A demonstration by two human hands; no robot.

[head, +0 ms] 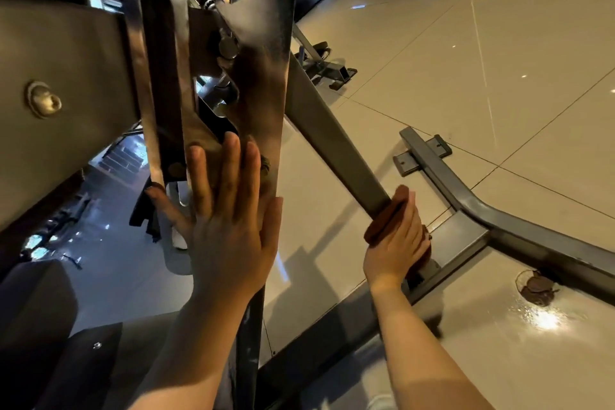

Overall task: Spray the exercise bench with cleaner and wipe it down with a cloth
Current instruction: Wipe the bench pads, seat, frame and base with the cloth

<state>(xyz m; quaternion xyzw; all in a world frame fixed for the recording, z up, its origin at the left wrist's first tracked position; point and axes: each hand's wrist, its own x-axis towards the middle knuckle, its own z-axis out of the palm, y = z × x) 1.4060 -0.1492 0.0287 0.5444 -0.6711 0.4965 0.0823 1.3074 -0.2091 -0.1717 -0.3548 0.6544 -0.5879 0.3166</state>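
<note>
Exercise bench frame (213, 53), one, grey metal, seen from close and low, filling upper left; slotted upright plate and bolt head visible

Diagonal support bar (332, 136), one, running down right to the base crossbar (519, 230) on the tiled floor (466, 76)

Cloth (387, 220), one, brown, wrapped round lower end of the diagonal bar

Right hand (397, 243), grip curled round cloth and bar together

Left hand (229, 210), grip wide, fingers straight, palm flat against the upright plate

Containers: none discernible

Brown stain (537, 289), one, on floor beside base, wet glare just below it
</note>
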